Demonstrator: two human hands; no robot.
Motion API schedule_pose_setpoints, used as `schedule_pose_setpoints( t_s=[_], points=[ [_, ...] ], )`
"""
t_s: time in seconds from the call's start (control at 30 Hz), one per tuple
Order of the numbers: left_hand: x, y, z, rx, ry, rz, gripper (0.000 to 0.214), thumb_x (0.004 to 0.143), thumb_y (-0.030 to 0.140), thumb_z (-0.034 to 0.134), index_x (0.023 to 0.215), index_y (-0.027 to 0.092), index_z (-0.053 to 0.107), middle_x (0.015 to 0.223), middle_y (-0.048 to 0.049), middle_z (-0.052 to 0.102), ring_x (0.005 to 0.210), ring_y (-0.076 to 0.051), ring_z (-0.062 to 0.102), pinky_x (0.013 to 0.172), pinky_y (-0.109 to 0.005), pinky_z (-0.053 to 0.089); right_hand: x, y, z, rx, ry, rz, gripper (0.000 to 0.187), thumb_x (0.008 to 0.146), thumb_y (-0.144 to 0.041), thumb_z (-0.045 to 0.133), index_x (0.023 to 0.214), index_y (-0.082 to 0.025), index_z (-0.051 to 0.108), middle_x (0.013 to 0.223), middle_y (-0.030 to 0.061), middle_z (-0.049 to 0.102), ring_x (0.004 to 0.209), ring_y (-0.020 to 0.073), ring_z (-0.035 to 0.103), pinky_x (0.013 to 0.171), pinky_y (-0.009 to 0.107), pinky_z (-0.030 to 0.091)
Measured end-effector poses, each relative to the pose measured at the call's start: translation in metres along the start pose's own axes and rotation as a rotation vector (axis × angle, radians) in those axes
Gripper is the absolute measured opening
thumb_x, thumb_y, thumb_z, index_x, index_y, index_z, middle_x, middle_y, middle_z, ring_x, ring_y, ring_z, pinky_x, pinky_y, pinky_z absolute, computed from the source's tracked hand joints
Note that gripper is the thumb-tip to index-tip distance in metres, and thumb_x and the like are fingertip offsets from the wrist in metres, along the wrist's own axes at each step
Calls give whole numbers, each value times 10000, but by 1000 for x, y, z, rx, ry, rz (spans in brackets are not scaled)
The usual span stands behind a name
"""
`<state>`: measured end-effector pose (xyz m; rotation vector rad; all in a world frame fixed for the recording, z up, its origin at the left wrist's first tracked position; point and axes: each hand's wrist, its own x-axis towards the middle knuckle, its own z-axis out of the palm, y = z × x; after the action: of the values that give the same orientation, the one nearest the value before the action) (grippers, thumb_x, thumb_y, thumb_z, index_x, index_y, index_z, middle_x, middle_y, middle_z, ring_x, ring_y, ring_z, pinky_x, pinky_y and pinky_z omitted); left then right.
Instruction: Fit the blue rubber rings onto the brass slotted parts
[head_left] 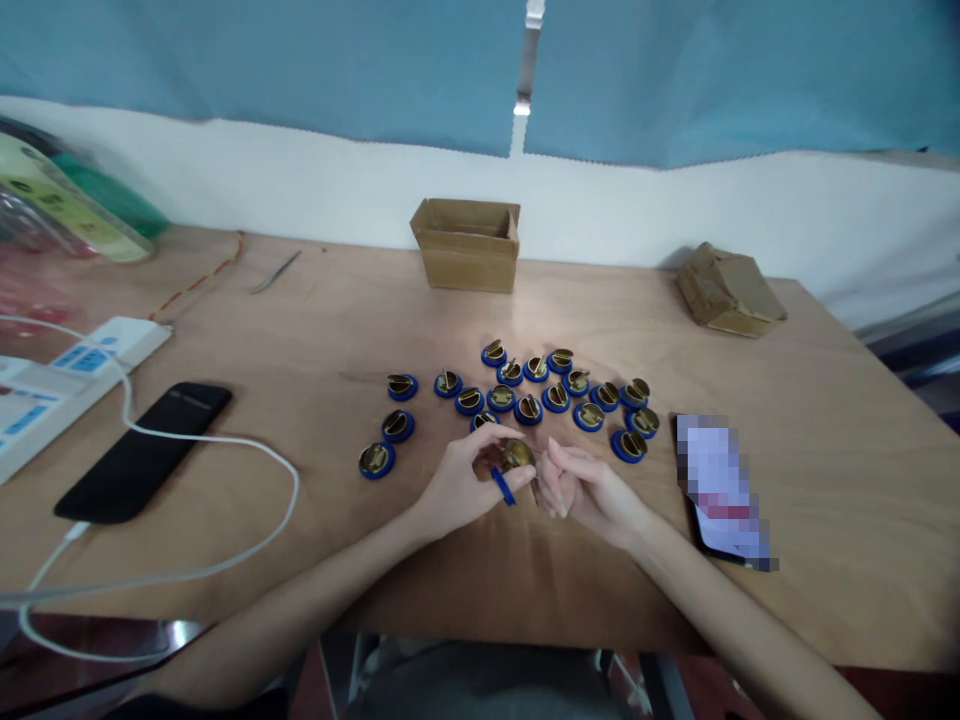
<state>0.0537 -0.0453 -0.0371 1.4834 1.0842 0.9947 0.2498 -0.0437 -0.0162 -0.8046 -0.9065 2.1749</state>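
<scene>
My left hand [461, 482] is closed on a small round brass-coloured piece [519, 455] with a blue rim [503, 486], thumb and index finger around it. The piece is tilted, its blue rim seen nearly edge-on. Close by on the right, my right hand [574, 485] has its fingers curled and pinched together at the piece's edge. Whatever lies between those fingertips is hidden. Beyond the hands lie several similar blue-rimmed pieces [529, 407], many with a brass flap standing up. A few more, such as this blue-rimmed piece [376, 460], lie to the left.
An open cardboard box [471, 262] stands at the back, a crumpled box [731, 290] at the back right. One phone [724, 490] lies right; a black phone [146, 450] with a white cable [289, 500] lies left near a power strip [82, 375]. Tweezers [276, 272] lie behind.
</scene>
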Motion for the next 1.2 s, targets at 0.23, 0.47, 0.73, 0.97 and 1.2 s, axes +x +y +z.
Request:
schedule_pose_setpoints(
  t_s=[0.23,0.47,0.73,0.97,1.2],
  points=[
    [0,0,0,-10,-3,-18,292,800,245,756,1072,196,662,930,-35,733,822,-165,695,729,-267,541,-1,0,3,25,-2,11,503,986,-492,602,616,-154,651,505,-2,575,514,117,503,568,257,345],
    [1,-1,0,-18,-13,-12,304,799,255,763,1077,191,659,927,-40,731,812,-165,695,717,-267,539,0,1,2,22,11,16,491,988,-495,600,641,-151,651,521,-2,583,522,117,515,575,254,360],
    [1,-3,1,-20,-12,-11,303,801,252,760,1083,201,662,935,-39,731,816,-166,693,720,-269,541,0,0,1,22,13,21,488,976,-507,613,655,-144,668,533,4,598,535,116,546,587,246,392],
    [0,0,-1,-46,-28,-15,311,781,232,768,1071,203,660,923,-39,726,824,-171,689,725,-272,529,0,-1,2,-21,21,20,524,979,-520,607,636,-134,697,562,28,652,537,110,583,585,232,443],
    [-1,-2,-1,-70,-42,-11,318,789,223,758,1091,194,664,936,-44,714,833,-166,682,732,-267,522,-1,1,1,16,32,34,513,927,-554,669,649,-124,709,581,37,687,512,101,614,554,207,474]
  ],
)
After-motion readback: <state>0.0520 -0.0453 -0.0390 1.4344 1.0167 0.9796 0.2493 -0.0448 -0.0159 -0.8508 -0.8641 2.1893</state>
